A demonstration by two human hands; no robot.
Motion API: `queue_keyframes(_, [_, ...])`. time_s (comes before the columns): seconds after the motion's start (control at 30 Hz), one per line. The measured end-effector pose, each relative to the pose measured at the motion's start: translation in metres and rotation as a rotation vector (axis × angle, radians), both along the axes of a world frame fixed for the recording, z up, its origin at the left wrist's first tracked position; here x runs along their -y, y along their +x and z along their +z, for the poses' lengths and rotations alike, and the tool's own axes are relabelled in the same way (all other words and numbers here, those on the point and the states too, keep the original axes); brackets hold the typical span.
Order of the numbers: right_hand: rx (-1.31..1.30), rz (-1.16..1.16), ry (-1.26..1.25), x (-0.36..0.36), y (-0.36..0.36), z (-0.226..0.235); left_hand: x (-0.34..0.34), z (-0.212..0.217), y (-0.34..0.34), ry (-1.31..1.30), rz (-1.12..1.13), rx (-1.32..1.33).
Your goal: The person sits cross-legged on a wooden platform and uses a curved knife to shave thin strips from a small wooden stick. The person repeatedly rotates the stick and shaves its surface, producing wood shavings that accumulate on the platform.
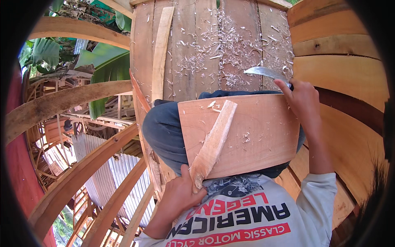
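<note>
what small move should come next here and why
Probably bring the curved knife in the right hand toward the wooden strip: the left hand holds its near end, the board lies beneath it, and the knife is apart from it.

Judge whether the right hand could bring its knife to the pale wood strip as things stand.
Probably yes: the right hand holds the knife near the far right corner of the board, with only loose shavings on the board between it and the pale wood strip, which the left hand grips.
</note>
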State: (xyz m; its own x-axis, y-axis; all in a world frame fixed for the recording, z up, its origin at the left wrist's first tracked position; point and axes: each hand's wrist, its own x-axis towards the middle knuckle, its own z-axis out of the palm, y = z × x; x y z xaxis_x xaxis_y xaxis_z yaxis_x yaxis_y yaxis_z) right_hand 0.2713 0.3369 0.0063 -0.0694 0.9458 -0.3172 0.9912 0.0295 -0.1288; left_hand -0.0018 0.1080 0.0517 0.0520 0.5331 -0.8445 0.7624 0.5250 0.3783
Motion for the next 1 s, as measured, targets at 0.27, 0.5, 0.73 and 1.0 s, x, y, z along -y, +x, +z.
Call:
queue_keyframes(0.27, [-0.301, 0.503, -0.056, 0.103, -0.033, 0.009, -0.005, -0.003, -0.005, -0.076, 0.029, 0.051])
queue_keyframes(0.5, [-0.113, 0.279, 0.132, 0.050, -0.022, -0.013, -0.001, -0.002, -0.006, -0.043, 0.058, 0.075])
queue_keyframes(0.73, [-0.133, 0.252, 0.101, 0.041, -0.005, 0.016, 0.006, -0.006, -0.010, -0.063, 0.081, 0.081])
queue_keyframes(1.0, [-0.366, 0.506, -0.036, 0.117, -0.040, 0.000, 0.001, -0.010, -0.009, -0.074, 0.060, 0.098])
